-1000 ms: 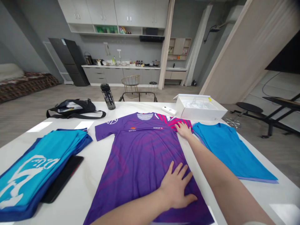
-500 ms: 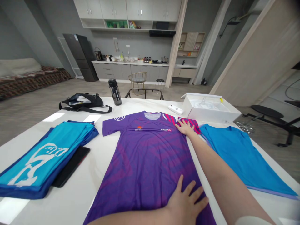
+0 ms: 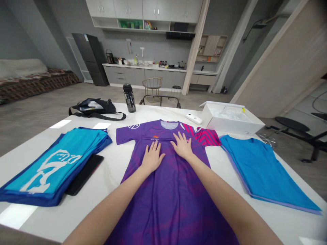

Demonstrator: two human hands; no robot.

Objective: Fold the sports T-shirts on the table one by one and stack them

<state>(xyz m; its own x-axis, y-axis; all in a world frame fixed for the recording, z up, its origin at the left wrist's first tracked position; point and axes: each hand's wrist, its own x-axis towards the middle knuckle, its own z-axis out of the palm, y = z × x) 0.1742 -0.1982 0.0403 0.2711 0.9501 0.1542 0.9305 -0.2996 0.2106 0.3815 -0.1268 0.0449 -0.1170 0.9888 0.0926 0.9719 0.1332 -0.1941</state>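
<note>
Head view: we rested our left hand (image 3: 151,159) and right hand (image 3: 183,148), fingers (image 3: 181,138) apart, on the purple jersey (image 3: 166,194) across the bench (image 3: 109,177).

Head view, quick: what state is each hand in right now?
Left hand: open, palm down on the purple short-sleeved jersey, holding nothing.
Right hand: open, palm down on the same jersey, holding nothing.

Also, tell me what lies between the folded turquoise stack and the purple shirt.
In the head view, a flat black object lies beside the folded turquoise stack; then white tabletop reaches to the purple shirt.
</note>
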